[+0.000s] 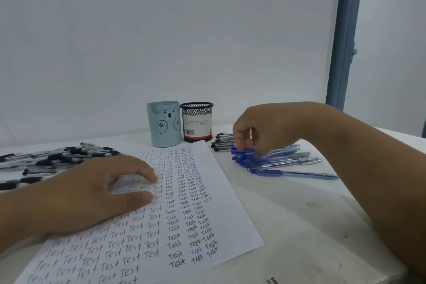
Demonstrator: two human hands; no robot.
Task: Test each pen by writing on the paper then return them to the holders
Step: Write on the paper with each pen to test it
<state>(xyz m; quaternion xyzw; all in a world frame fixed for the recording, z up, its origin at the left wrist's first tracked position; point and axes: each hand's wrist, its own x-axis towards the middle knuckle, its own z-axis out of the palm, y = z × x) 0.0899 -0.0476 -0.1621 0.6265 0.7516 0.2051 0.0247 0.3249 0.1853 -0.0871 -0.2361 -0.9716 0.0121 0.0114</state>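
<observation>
**Picking the next blue pen from the pile**

While the left hand (92, 193) lies flat with straight fingers pressing the paper (175, 221) to the worktop (299, 214), the right hand (260, 127) reaches down into the blue capped pens (272, 160). Its fingers (239, 143) are curled together at the capped ends of the pile and seem to be pinching one pen, though which pen, and how firmly, cannot be told from here.

Just beyond those fingers lie a few black-capped pens (222, 143); farther to their left stand the bear-faced blue holder (164, 124) and the black mesh holder (197, 122), both apparently without pens. A larger heap of black pens (46, 161) lies beyond the left hand.

To do this well, I judge the fingers should single out one pen near its cap and lift it straight up, so neighbours do not roll. The paper is nearly full of "Test" rows; free space remains at its right margin, nearest the working fingers.
</observation>
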